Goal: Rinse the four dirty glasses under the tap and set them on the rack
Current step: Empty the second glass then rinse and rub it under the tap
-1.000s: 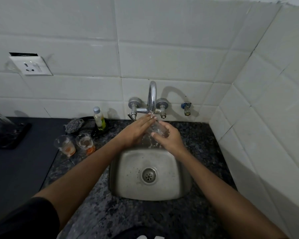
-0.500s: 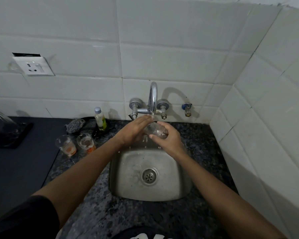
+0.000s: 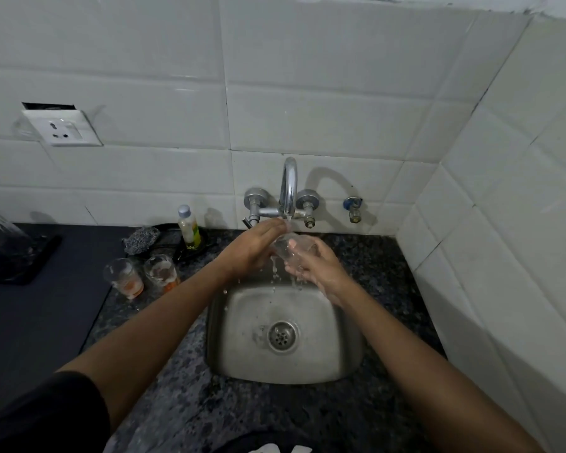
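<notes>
White tiles back a dark speckled worktop [image 3: 183, 403] with a small steel sink [image 3: 229, 348] set into it. Under the running tap [image 3: 289, 184], both hands meet around a clear glass [image 3: 290, 248] held tilted above the sink's far edge. The right hand [image 3: 314, 266] cups the glass from below, its fingers [image 3: 296, 264] curled around the wall. The left hand [image 3: 252, 246] lies against the glass's other side, fingers [image 3: 273, 225] close together and stretched towards the stream. Water runs off the glass into the sink. Left of the sink, two dirty glasses [image 3: 159, 273] with orange residue stand upright side by side on the worktop, near a small bottle [image 3: 188, 227] and a scouring pad [image 3: 141, 238].
</notes>
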A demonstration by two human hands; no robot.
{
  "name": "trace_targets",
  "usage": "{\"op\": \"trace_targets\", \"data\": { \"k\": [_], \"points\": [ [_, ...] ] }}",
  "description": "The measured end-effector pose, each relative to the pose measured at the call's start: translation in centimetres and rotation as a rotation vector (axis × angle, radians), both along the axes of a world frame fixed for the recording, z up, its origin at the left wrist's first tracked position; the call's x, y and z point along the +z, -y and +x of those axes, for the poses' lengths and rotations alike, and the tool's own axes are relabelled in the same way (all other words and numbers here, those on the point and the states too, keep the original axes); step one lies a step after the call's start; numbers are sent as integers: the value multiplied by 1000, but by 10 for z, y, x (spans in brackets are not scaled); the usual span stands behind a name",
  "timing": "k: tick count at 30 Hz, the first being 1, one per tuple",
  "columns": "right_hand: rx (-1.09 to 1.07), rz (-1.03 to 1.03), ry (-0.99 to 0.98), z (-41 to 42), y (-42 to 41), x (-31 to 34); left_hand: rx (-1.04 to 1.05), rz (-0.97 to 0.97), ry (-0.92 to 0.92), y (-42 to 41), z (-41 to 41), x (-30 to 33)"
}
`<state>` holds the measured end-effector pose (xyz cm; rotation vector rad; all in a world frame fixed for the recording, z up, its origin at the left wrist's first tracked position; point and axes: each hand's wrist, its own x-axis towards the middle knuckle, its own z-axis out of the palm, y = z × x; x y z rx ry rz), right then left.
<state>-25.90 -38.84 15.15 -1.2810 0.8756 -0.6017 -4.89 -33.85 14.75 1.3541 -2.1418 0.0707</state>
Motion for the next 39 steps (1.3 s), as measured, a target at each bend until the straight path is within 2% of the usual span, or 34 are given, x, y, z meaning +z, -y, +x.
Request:
{"op": "trace_targets", "data": {
  "k": [1,5,6,8,10,11,12,14,16,18,21,22,25,27,28,31,32,34,36,39],
  "points": [
    [-8,28,8,0,0,2,-8,-5,-9,0,-2,0],
    [-53,-461,-166,-2,-5,-4,-5,7,-26,3,-5,1],
    [-44,-492,-181,-2,-5,-4,-4,9,-20,4,-5,2],
    [-41,-389,-175,-1,-3,-3,-3,8,-3,6,-4,3],
    [-20,-110,-102,0,-1,3,-4,17,3,3,-5,2],
    [-15,-53,-90,0,0,4,-4,26,1,2,-6,2],
    [-13,-152,-142,-1,0,5,-5,36,-4,0,-7,0],
    [-46,-492,-250,-3,0,-1,11,69,-35,-3,-8,-1],
    [-47,-603,-249,-3,-1,-7,35,87,-83,-4,-7,-1],
    [-57,-446,-208,0,-3,-10,41,97,-97,-4,-6,-1],
    [-68,-10,-85,4,-1,-5,59,104,-88,-4,-4,-4],
    [-68,11,-66,4,-2,-3,66,105,-97,-4,-5,-4],
    [-115,-308,-141,1,-5,-10,93,110,-184,-2,-8,-2],
    [-115,-385,-146,0,-6,-12,100,105,-233,2,-7,0],
    [-118,-329,-120,1,-5,-12,98,101,-247,4,-6,1],
    [-87,24,22,4,1,-3,88,75,-280,8,-8,2],
    [-83,40,18,4,1,1,80,69,-308,9,-10,2],
    [-114,-159,-93,4,1,0,74,100,-412,9,-15,2],
    [-136,-348,-149,2,1,-4,66,273,-632,9,-18,6],
    [-186,-205,-71,2,0,-5,25,610,-971,6,-17,15]
  ]
}}
